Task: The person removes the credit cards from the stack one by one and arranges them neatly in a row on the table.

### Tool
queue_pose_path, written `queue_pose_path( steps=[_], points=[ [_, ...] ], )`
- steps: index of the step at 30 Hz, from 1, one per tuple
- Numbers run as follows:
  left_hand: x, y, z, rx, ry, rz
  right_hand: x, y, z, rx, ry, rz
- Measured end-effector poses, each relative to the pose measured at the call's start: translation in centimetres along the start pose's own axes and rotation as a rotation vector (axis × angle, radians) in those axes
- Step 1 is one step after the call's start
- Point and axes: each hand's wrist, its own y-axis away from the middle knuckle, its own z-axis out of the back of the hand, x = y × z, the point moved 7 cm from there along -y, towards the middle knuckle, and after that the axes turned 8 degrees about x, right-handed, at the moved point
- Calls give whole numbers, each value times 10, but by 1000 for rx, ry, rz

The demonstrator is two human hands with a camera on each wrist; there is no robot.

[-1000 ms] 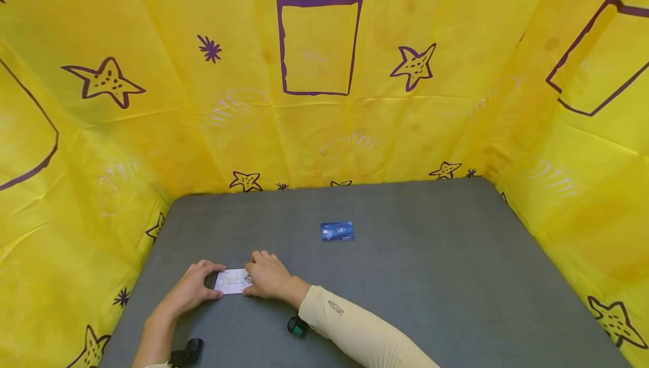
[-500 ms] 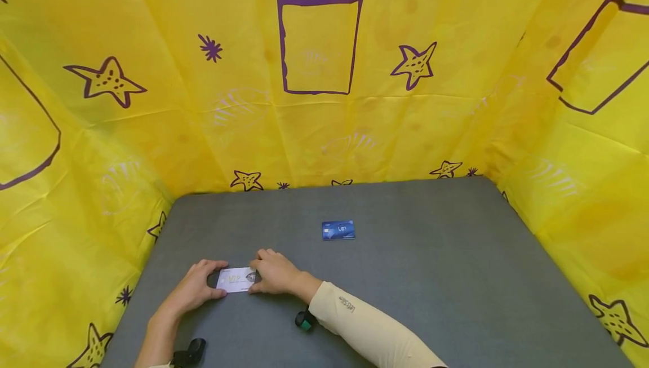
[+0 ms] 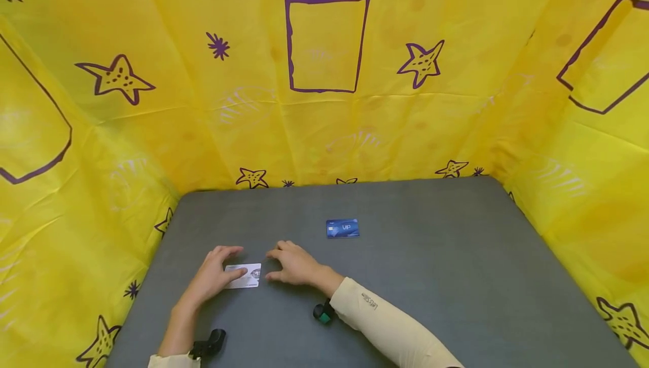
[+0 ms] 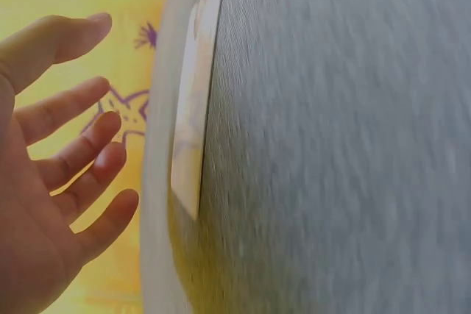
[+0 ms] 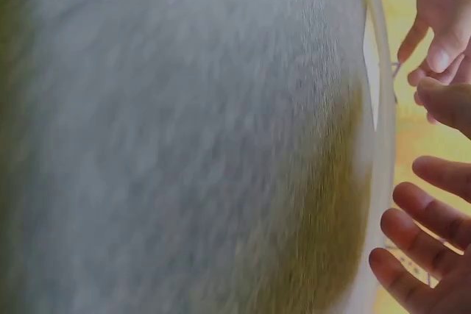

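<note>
A white card (image 3: pixel 252 279) lies flat on the grey tabletop, seen almost edge-on in the left wrist view as a thin pale slab (image 4: pixel 193 108). Over its left end hovers my left hand (image 3: pixel 213 275), thumb and fingers spread and relaxed, covering part of the printing. The left wrist view has a gap between those fingers (image 4: pixel 77 156) and the card. My right hand (image 3: pixel 298 265) is just right of the card, apart from it, with loosely bent fingers (image 5: pixel 419 237) around nothing.
A blue card (image 3: pixel 342 228) marked VIP lies farther back on the grey table (image 3: pixel 431 278). Yellow cloth (image 3: pixel 324 137) with purple drawings stands around the back and sides. Each wrist wears a small black device (image 3: pixel 215 342).
Both hands have let go of the white card; its ends were held between them before. The right hand has drawn off to the right, and the left has lifted over the card.
</note>
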Motion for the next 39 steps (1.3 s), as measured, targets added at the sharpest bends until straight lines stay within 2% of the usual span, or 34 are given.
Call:
queue_pose_path(
  steps=[11,18,24,31,35,39],
  points=[
    [-16,-13,-12,-14,62,10,-22,18,8,-32,-62,-27],
    [-34,-25,-18,-66,98,-43,-42,33,15,-65,-88,-67],
    [-47,-34,-28,-79,122,-66,-56,45,24,-89,-132,-84],
    [-61,-46,-39,-67,165,-76,-77,58,35,-114,-173,-122],
    [-68,-54,-42,-42,201,-61,-88,64,43,-124,-202,-143],
    [-78,-63,-43,-30,208,-77,-99,69,50,-139,-210,-153]
  ],
)
